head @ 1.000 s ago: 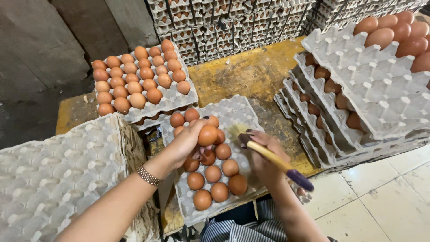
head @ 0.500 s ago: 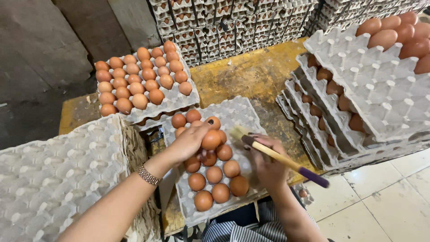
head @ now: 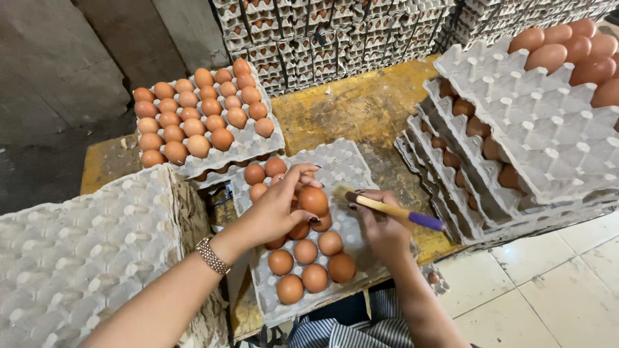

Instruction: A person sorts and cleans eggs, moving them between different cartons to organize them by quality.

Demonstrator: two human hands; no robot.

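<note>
Our left hand (head: 274,209) still pinches one brown egg (head: 313,200) above the grey tray (head: 351,169) — our right hand (head: 380,225), fist closed round the brush (head: 393,209), has brought its bristles closer beside the egg.

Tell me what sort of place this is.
Likely an egg packing or sorting room. Stacks of grey pulp egg trays stand all round, a wall of filled trays rises behind the worn yellow table, and the left hand holds a brown egg.

Bare forearms, a metal bracelet (head: 212,256) on the left wrist, dark-painted nails.
</note>
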